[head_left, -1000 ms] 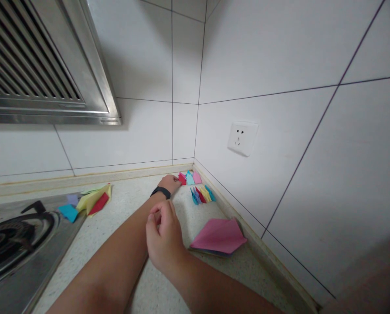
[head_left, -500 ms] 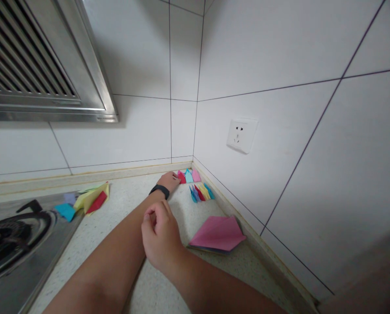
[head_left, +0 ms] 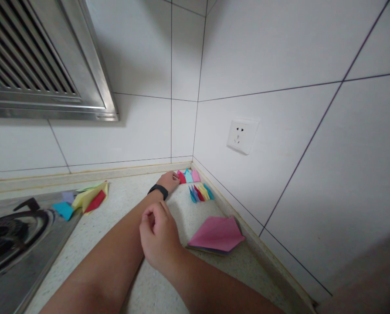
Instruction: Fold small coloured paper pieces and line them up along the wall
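Note:
My left hand (head_left: 168,181), with a black band at the wrist, reaches into the far corner of the counter. Its fingers are closed and partly hidden, beside a red folded paper (head_left: 182,177) at the left end of a small row. Light blue folded paper (head_left: 188,175) and pink folded paper (head_left: 195,175) continue that row. Nearer stands a second row of small folded papers (head_left: 201,192) in several colours. My right hand (head_left: 158,235) is curled above my left forearm, thumb against fingers, with nothing visible in it. Right of it lies a stack of larger folded papers, pink on top (head_left: 216,235).
On the left, a yellow folded paper (head_left: 83,198), a red one (head_left: 95,201) and a blue one (head_left: 63,210) lie by the stove (head_left: 47,248). A metal range hood (head_left: 100,87) hangs at upper left. Tiled walls meet behind the corner; one carries a socket (head_left: 242,136).
My right hand has shifted very slightly left in view. Otherwise both hands and the papers keep their places, apart from a small camera movement.

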### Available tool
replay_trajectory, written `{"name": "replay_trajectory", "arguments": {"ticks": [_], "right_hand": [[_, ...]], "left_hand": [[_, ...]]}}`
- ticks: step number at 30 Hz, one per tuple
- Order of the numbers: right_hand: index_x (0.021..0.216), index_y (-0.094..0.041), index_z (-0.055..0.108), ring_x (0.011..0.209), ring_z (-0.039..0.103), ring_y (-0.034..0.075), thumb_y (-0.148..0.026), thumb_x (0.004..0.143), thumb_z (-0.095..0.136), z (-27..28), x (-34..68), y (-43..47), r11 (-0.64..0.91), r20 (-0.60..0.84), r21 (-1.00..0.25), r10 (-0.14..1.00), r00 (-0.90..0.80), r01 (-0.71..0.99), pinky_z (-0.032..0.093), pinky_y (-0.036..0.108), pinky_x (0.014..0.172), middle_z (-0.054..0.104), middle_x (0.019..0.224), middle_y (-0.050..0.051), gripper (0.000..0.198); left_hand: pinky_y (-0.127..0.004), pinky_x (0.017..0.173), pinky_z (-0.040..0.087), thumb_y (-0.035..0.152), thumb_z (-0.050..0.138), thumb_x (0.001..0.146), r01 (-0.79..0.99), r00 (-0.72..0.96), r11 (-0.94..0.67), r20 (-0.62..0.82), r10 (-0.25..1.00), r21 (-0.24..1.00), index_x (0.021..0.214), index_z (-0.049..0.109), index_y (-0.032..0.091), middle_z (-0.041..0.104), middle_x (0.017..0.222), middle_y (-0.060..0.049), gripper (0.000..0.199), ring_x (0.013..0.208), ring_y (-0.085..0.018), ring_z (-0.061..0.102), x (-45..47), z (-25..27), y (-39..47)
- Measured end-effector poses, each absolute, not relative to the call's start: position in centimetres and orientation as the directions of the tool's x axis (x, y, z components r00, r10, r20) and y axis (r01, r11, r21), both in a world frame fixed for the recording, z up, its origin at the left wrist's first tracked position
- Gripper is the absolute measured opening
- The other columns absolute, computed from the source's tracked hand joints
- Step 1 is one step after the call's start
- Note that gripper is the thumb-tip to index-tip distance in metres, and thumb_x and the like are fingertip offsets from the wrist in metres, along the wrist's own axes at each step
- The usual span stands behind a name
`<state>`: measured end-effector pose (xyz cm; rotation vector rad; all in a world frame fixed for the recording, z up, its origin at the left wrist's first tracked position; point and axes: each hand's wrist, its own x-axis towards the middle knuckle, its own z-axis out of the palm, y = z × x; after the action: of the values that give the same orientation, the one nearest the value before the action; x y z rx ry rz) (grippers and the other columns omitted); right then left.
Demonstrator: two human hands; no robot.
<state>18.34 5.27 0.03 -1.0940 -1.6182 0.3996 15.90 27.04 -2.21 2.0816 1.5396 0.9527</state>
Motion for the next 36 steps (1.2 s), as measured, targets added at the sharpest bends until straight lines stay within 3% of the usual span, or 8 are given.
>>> {"name": "replay_trajectory", "arguments": {"ticks": [14, 22, 29, 32, 36], "right_hand": [[0.086, -0.020, 0.051, 0.076, 0.052, 0.015, -0.012, 0.082, 0.045, 0.1, 18.7, 5.5, 0.539, 0.614, -0.726, 0.787, 0.051, 0.428, 0.038, 0.026, 0.064, 0.054, 0.083, 0.001, 0.010], [0.094, -0.020, 0.045, 0.065, 0.048, 0.013, -0.019, 0.086, 0.042, 0.2, 19.1, 5.8, 0.529, 0.620, -0.740, 0.776, 0.116, 0.414, 0.035, 0.026, 0.060, 0.051, 0.080, 0.000, 0.008], [0.092, -0.020, 0.045, 0.067, 0.050, 0.014, -0.020, 0.086, 0.045, 0.6, 19.1, 5.6, 0.578, 0.654, -0.691, 0.755, 0.037, 0.434, 0.036, 0.027, 0.062, 0.053, 0.083, 0.001, 0.006], [0.088, -0.020, 0.046, 0.067, 0.048, 0.014, -0.018, 0.086, 0.044, 0.6, 19.0, 5.6, 0.616, 0.668, -0.661, 0.743, -0.038, 0.428, 0.036, 0.027, 0.063, 0.052, 0.080, 0.000, 0.004], [0.083, -0.020, 0.047, 0.070, 0.048, 0.014, -0.012, 0.082, 0.044, 0.1, 18.7, 5.6, 0.710, 0.674, -0.592, 0.696, -0.249, 0.382, 0.036, 0.026, 0.064, 0.051, 0.081, 0.001, 0.008]], "left_hand": [[-0.026, 0.071, 0.043, 0.030, 0.058, 0.078, 0.687, 0.150, -0.336, 0.327, 0.933, 0.644, 0.087, 0.070, 0.016, 0.071, 0.088, -0.007, 0.021, 0.081, -0.018, 0.062, 15.2, -2.0, 27.2], [-0.024, 0.068, 0.044, 0.030, 0.047, 0.085, 0.704, 0.164, -0.358, 0.351, 0.922, 0.614, 0.085, 0.069, 0.016, 0.071, 0.084, -0.005, 0.027, 0.076, -0.015, 0.062, 12.4, 0.8, 23.1], [-0.030, 0.065, 0.043, 0.029, 0.065, 0.069, 0.838, 0.274, -0.367, 0.271, 0.923, 0.403, 0.071, 0.068, 0.019, 0.068, 0.073, -0.010, 0.010, 0.071, -0.023, 0.063, 7.2, 1.6, 14.9], [-0.030, 0.066, 0.043, 0.031, 0.064, 0.072, 0.864, 0.330, -0.393, 0.234, 0.914, 0.316, 0.068, 0.066, 0.021, 0.066, 0.070, -0.010, 0.011, 0.072, -0.024, 0.062, 5.0, 1.6, 10.8], [-0.030, 0.074, 0.044, 0.034, 0.052, 0.083, 0.807, 0.557, -0.585, 0.233, 0.797, 0.073, 0.095, 0.064, 0.022, 0.065, 0.092, -0.009, 0.021, 0.087, -0.023, 0.059, 2.8, 1.5, 5.5]]}}
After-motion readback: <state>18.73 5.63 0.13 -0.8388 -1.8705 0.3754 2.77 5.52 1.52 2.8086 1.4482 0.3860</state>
